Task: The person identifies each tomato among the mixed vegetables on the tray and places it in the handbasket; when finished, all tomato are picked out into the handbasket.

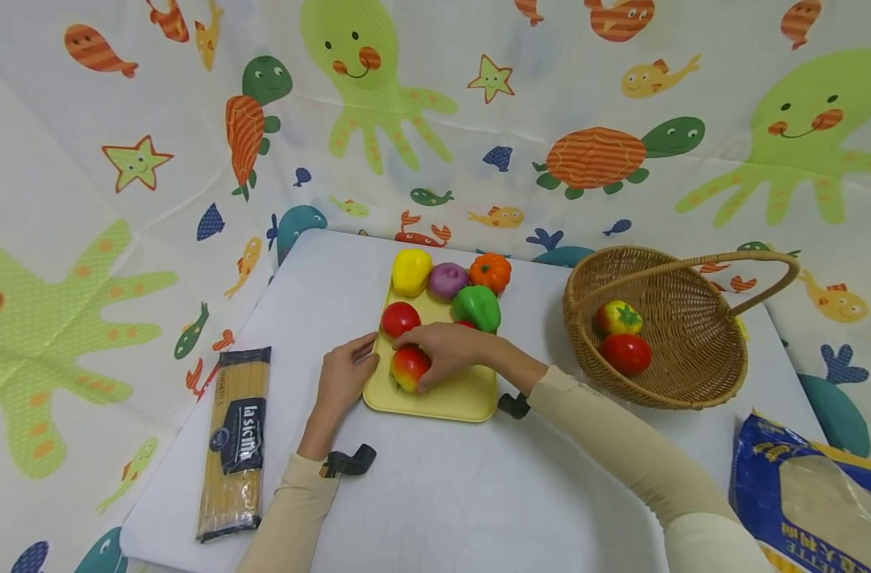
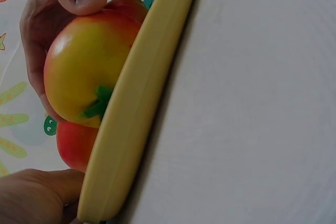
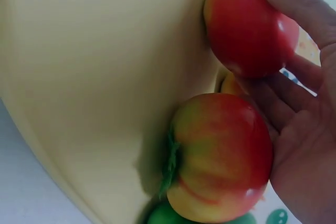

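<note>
A red and yellow toy tomato [image 1: 409, 368] sits low on the yellow tray [image 1: 452, 404], gripped from above by my right hand [image 1: 449, 350]. In the right wrist view, thumb and fingers surround a red tomato [image 3: 249, 27], while a second red and yellow one [image 3: 220, 158] lies close to the palm. My left hand [image 1: 345, 378] is at the tray's left rim, thumb and fingers extended against it. Behind the gripped tomato is another red tomato [image 1: 401, 319]. A yellow pepper [image 1: 411, 272], a purple onion [image 1: 448, 281], an orange pumpkin [image 1: 490, 273] and a green pepper [image 1: 477, 308] crowd the far end.
To the right stands a wicker basket [image 1: 700, 350] holding a yellow-red fruit [image 1: 619, 317] and a red tomato [image 1: 625, 353]. A spaghetti pack [image 1: 235, 446] lies at the left. At the right front is a blue pasta bag [image 1: 807, 493]. A patterned cloth hangs behind the table.
</note>
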Demonstrator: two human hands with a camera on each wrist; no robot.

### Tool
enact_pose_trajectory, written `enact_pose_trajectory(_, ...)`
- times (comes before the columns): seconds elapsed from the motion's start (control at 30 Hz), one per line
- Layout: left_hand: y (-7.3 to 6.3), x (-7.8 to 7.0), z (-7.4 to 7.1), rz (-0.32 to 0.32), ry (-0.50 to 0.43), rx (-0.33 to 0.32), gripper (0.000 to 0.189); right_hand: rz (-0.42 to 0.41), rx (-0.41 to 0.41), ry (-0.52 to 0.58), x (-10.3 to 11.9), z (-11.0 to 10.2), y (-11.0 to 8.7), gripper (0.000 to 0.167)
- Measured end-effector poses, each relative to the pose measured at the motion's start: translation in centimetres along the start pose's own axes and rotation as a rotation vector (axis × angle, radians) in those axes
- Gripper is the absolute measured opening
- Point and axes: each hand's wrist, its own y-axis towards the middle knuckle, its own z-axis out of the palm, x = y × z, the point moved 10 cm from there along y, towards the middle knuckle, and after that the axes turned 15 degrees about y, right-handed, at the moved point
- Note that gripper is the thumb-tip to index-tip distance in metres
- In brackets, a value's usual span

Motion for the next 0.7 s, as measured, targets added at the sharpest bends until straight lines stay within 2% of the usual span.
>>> enact_pose_trajectory(0.1, 0.0, -0.1, 0.0, 0.005, -0.004, -0.002, 0.038, -0.002, -0.009, 0.017, -0.1, -0.2, -0.1, 0.070)
enact_pose_trajectory(0.47, -0.1, 0.2, 0.2, -0.018, -0.003, 0.000, 0.039, -0.052, -0.023, 0.236, -0.5, -1.5, -1.4, 0.070)
enact_pose_trajectory(0.7, -0.1, 0.1, 0.0, -0.015, 0.001, -0.007, 0.039, -0.088, -0.054, 0.262, 0.0, -3.2, -2.9, 0.068)
